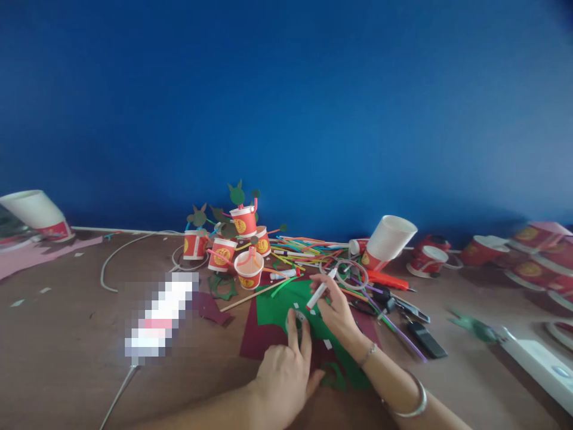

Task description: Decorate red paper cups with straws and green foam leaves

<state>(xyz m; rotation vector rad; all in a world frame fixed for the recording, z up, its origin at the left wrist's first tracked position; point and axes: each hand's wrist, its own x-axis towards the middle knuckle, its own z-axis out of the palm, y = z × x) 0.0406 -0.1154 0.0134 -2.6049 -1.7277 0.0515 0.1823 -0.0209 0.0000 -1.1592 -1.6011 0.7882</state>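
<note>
My left hand [286, 370] lies low over the green paper [280, 292], its index and middle fingers stretched out and pressed on a small grey round piece [290, 322]. The fingers partly cover that piece, so I cannot tell its exact kind. In my right hand [338, 310] is a white marker [321, 289] with a red end, held slantwise just above the green paper; whether the red end touches the sheet is unclear. Beneath the green paper is a dark maroon sheet [257, 341]. Small white scraps [327, 344] and a green offcut [333, 377] lie around my hands.
Decorated red paper cups [222, 255] stand at the back, beside a pile of coloured straws [308, 246]. A tilted cup stack [388, 242], an orange-red tool [389, 280] and a black object [427, 339] lie to the right. A cabled, blurred-out device [161, 313] is left.
</note>
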